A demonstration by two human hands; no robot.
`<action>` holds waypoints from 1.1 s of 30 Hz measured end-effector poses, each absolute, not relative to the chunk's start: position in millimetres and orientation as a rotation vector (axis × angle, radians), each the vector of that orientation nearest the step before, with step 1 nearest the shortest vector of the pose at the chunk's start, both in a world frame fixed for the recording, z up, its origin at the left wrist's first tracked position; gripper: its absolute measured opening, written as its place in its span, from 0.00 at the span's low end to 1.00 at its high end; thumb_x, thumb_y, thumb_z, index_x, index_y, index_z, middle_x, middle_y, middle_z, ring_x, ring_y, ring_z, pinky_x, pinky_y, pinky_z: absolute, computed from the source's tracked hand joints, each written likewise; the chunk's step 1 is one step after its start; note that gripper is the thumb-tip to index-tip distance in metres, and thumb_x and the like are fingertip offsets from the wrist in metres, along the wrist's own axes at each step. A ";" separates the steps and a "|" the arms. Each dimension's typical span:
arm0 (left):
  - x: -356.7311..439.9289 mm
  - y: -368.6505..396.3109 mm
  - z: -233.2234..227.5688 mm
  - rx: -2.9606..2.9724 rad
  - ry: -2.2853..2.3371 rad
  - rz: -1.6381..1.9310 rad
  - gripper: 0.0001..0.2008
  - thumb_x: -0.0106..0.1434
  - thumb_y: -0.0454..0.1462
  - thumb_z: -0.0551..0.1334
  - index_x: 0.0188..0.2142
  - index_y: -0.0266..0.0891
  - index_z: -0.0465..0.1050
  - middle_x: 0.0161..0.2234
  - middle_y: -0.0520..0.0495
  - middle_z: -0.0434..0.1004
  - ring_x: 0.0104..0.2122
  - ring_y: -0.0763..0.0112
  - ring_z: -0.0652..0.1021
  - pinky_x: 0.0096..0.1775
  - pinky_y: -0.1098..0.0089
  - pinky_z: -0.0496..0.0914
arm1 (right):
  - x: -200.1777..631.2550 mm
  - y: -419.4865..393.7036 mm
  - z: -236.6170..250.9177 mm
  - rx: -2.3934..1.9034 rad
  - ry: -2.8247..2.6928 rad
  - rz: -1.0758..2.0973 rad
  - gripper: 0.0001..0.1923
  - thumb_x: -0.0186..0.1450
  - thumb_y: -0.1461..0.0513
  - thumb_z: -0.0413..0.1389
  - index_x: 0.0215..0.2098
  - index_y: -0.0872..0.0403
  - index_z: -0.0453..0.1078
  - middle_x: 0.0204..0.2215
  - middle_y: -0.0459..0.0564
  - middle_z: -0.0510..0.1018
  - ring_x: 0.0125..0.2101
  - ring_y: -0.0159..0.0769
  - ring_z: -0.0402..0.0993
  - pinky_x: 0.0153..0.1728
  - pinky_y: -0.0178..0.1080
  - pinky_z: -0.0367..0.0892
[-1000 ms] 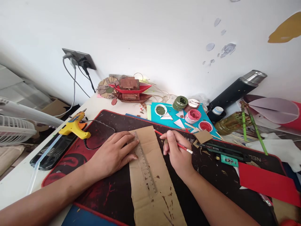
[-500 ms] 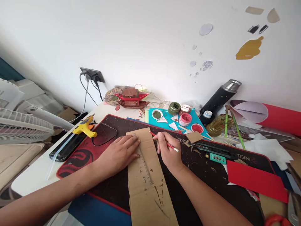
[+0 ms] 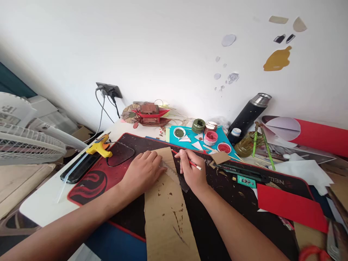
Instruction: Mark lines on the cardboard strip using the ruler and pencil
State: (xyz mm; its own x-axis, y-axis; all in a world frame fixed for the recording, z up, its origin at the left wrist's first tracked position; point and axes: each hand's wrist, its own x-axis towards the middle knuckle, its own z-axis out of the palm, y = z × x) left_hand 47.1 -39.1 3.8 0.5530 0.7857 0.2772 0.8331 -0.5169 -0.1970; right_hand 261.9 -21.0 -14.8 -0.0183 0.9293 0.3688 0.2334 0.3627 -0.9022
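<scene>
Left hand (image 3: 144, 172) lies flat, fingers spread, palm down on the top end of the cardboard strip (image 3: 165, 214), its fingertips on the near end of the ruler (image 3: 175, 174). Right hand (image 3: 191, 172) is closed in a writing grip, pinching the red pencil (image 3: 187, 162) between thumb and fingers; pencil tip points up-left, just beside the strip's upper right edge. The ruler lies slanted across the strip's right edge, between the two hands, its far end out over the mat and partly under the right hand.

The cardboard strip runs from the hands toward the near edge of the desk, on the dark mat (image 3: 108, 181). Open mat shows left of the left hand and along the strip's right side. Right of the right hand the mat is crowded: a black cutter (image 3: 241, 171), a small cardboard square (image 3: 220, 157), a red sheet (image 3: 290, 206).

The mat covers most of a white desk (image 3: 40, 203) against a white wall (image 3: 163, 47). Behind the hands: teal sheet (image 3: 190, 132) with paint pots (image 3: 210, 137), black flask (image 3: 248, 112). At left: yellow glue gun (image 3: 100, 146), white fan (image 3: 29, 143), wall socket (image 3: 108, 88).
</scene>
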 end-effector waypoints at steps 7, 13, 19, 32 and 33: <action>34.7 -50.9 -16.0 -2.494 -1.209 -0.366 0.19 0.83 0.42 0.54 0.56 0.35 0.81 0.55 0.36 0.86 0.52 0.52 0.84 0.48 0.55 0.79 | 263.3 -17.3 -18.9 -1.086 -1.520 0.779 0.29 0.82 0.43 0.50 0.37 0.51 0.81 0.15 0.43 0.72 0.16 0.36 0.72 0.23 0.37 0.66; 30.9 -50.6 -27.8 -2.500 -1.202 -0.451 0.20 0.82 0.41 0.55 0.60 0.33 0.81 0.57 0.35 0.86 0.54 0.50 0.84 0.52 0.53 0.82 | 263.2 -16.7 -20.3 -1.095 -1.515 0.797 0.27 0.83 0.46 0.50 0.37 0.51 0.81 0.15 0.42 0.70 0.15 0.34 0.69 0.22 0.37 0.64; 26.5 -51.3 -28.4 -2.537 -1.212 -0.484 0.21 0.82 0.42 0.55 0.62 0.31 0.79 0.60 0.36 0.84 0.59 0.48 0.83 0.58 0.51 0.81 | 262.4 -14.6 -21.0 -1.098 -1.486 0.839 0.24 0.82 0.48 0.52 0.36 0.51 0.79 0.16 0.41 0.71 0.15 0.33 0.69 0.22 0.36 0.63; 22.5 -51.3 -27.3 -2.639 -1.279 -0.485 0.24 0.82 0.43 0.57 0.70 0.33 0.72 0.69 0.36 0.77 0.69 0.49 0.77 0.65 0.51 0.78 | 261.8 -15.0 -17.9 -1.155 -1.482 0.813 0.23 0.82 0.50 0.54 0.35 0.52 0.80 0.14 0.39 0.68 0.14 0.31 0.66 0.21 0.36 0.62; 22.7 -51.0 -27.1 -2.641 -1.273 -0.484 0.24 0.82 0.43 0.56 0.69 0.32 0.72 0.69 0.35 0.76 0.69 0.49 0.77 0.66 0.51 0.78 | 261.8 -15.1 -17.7 -1.156 -1.485 0.810 0.23 0.82 0.50 0.53 0.35 0.51 0.80 0.14 0.39 0.68 0.14 0.31 0.66 0.21 0.36 0.62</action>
State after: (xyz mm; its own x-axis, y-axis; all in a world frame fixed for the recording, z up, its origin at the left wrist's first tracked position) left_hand 22.7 -51.0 -27.1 0.5827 0.7285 0.3602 0.7838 -0.6209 -0.0120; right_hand 261.8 -15.1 -17.7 0.0045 0.9480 0.3183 0.2461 0.3075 -0.9192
